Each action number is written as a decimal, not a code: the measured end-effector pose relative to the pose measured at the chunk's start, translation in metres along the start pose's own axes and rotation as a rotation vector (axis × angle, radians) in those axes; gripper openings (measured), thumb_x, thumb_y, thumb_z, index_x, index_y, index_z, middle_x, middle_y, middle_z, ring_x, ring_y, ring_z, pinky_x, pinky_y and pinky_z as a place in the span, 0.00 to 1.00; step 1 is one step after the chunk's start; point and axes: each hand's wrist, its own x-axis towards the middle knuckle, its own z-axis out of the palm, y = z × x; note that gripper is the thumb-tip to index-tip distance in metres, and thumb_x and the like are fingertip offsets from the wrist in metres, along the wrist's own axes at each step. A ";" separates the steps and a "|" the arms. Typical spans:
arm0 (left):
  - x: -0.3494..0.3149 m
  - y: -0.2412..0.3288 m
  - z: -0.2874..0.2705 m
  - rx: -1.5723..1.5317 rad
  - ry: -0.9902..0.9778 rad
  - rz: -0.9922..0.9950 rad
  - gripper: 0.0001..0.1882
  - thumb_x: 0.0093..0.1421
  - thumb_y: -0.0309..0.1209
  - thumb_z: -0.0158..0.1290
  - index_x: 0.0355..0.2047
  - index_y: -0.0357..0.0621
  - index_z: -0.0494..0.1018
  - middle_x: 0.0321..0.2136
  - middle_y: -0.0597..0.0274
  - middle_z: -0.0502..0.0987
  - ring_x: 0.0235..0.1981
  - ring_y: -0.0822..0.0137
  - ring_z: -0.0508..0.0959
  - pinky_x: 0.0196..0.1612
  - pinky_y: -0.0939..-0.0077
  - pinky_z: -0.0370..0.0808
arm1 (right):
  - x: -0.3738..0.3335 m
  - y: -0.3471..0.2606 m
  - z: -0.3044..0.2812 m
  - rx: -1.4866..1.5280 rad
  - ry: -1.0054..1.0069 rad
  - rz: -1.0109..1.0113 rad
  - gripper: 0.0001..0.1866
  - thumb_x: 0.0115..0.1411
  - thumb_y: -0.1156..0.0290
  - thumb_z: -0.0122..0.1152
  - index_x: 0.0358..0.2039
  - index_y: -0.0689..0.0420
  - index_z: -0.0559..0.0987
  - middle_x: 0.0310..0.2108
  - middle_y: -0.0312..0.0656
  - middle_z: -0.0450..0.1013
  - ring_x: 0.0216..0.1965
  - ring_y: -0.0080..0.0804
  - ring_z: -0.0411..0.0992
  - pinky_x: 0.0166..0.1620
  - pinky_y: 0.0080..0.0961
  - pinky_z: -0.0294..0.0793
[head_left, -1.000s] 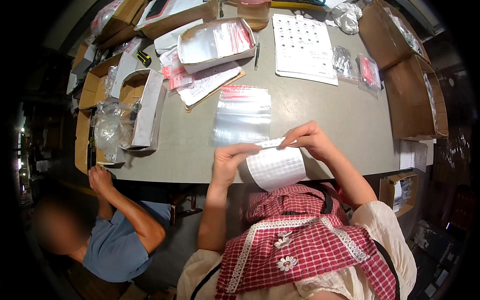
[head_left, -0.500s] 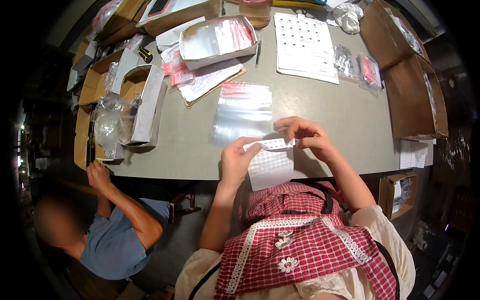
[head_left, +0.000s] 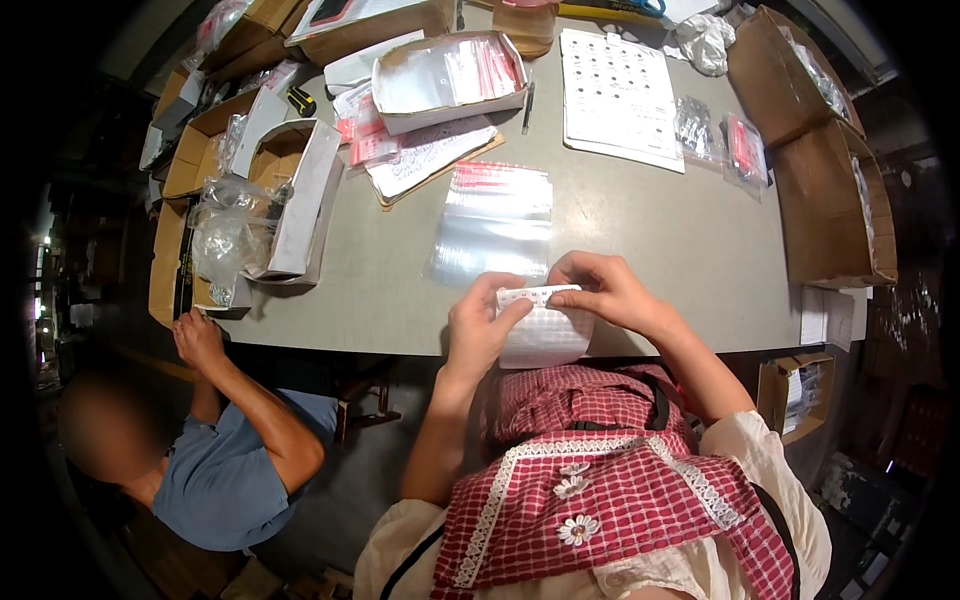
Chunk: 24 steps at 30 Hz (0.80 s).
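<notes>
A white sheet of small round stickers point(head_left: 545, 345) hangs at the table's front edge, its top strip bent over and printed with dark marks. My left hand point(head_left: 482, 325) pinches the left end of that strip between thumb and fingers. At the strip's right end, my right hand point(head_left: 605, 295) is closed, thumb pressed on the front and fingers behind. Just beyond my hands lies a fanned stack of clear zip bags point(head_left: 495, 225) with red top edges, flat on the grey table point(head_left: 660, 240).
A white box of zip bags point(head_left: 450, 115) stands on papers at the back. Printed sheets point(head_left: 620, 100) lie to its right. Cardboard boxes point(head_left: 835, 200) line the right edge; opened boxes point(head_left: 305, 200) fill the left. A co-worker in blue point(head_left: 245, 470) sits at left, hands by a box.
My right hand has come down from above the strip and now grips its right end. The sheet's lower part has curled up a little. The view has shifted slightly.
</notes>
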 end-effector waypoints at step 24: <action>0.006 0.007 -0.003 0.620 0.126 0.333 0.06 0.58 0.28 0.65 0.33 0.40 0.81 0.23 0.63 0.79 0.21 0.74 0.73 0.26 0.78 0.70 | 0.017 -0.002 0.010 -0.633 0.135 -0.445 0.09 0.54 0.75 0.63 0.35 0.60 0.75 0.33 0.48 0.72 0.38 0.50 0.73 0.40 0.41 0.74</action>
